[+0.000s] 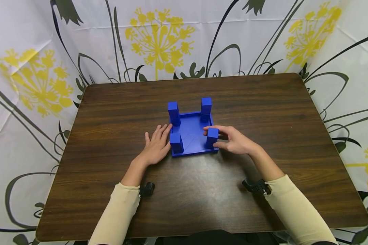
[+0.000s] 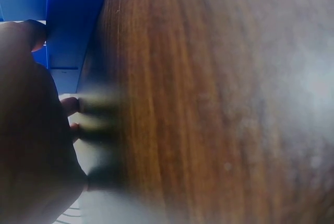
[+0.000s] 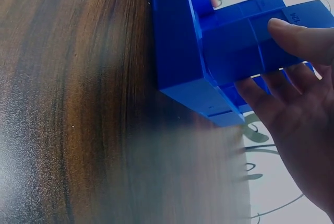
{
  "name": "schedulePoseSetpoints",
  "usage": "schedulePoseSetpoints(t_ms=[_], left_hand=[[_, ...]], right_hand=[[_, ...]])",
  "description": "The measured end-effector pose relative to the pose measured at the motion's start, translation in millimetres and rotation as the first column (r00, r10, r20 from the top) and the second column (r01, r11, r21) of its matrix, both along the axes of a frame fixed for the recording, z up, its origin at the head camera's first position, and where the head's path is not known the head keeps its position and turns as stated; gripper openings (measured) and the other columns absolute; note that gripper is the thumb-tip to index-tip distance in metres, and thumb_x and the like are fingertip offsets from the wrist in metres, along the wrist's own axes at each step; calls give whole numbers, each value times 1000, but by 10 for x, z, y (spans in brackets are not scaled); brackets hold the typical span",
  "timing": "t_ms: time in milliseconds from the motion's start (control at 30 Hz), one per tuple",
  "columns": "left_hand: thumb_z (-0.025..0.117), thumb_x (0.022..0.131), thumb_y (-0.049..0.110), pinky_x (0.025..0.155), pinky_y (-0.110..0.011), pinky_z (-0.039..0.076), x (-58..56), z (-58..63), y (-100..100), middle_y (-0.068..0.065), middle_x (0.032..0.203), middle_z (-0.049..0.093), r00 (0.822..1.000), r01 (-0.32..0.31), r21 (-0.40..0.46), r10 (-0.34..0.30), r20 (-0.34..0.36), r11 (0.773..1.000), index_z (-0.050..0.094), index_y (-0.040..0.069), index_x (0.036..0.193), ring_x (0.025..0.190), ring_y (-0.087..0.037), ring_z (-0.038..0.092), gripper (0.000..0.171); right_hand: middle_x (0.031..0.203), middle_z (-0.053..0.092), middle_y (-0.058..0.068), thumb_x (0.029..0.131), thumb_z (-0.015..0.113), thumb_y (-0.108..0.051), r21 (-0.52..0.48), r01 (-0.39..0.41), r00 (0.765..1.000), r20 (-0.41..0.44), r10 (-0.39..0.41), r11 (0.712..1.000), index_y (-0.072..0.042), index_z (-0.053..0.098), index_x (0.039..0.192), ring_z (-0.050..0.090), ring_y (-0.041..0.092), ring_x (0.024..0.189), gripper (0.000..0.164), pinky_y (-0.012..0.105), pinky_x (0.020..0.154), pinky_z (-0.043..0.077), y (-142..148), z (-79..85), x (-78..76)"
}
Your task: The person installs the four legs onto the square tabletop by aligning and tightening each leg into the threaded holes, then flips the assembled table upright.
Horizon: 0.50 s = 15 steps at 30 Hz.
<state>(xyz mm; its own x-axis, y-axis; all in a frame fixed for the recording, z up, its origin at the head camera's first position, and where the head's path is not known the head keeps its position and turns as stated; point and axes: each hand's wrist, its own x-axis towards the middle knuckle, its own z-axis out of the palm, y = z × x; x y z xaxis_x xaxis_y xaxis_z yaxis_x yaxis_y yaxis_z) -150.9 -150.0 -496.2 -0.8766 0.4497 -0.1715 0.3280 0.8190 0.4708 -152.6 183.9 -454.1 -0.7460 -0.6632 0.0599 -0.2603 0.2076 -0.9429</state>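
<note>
A shallow blue square tray [image 1: 191, 134] with raised edges lies on the table, an upright square post standing at each corner. My right hand [image 1: 236, 140] grips the near right post [image 1: 212, 135], thumb on its near side and fingers around the far side. In the right wrist view this post [image 3: 235, 44] shows seams across it and small digits near its top, and it stands in the tray's corner [image 3: 182, 85]. My left hand [image 1: 154, 147] lies with fingers extended along the tray's left side, close by the near left post [image 1: 176, 143]. In the left wrist view the thumb reaches the blue wall [image 2: 70, 36].
Two more blue posts, far left [image 1: 173, 113] and far right [image 1: 205, 108], rise at the tray's back corners. The brown wood-grain table [image 1: 116, 112] has a white cloth [image 1: 95, 34] with yellow flowers hanging behind it and at its sides.
</note>
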Motion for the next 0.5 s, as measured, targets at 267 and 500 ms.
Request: schedulePoseSetpoints(t_ms=[267, 500], left_hand=[[31, 104, 39, 105, -70, -9, -5, -3, -1, -10, 163, 10, 1000, 4, 3, -4, -3, 1000, 3, 24, 159, 149, -31, -4, 64], [32, 105, 37, 106, -69, -10, -5, 8, 4, -9, 163, 10, 1000, 1, 3, -1, 4, 1000, 3, 25, 159, 149, -30, -4, 63]], right_hand=[[136, 58, 15, 83, 75, 3, 40, 69, 996, -56, -66, 997, 1, 53, 138, 48, 27, 131, 59, 49, 106, 37, -16, -8, 16], [129, 61, 6, 82, 79, -5, 85, 137, 990, -57, -132, 987, -10, 61, 126, 51, 20, 123, 48, 43, 101, 43, -36, 5, 44]])
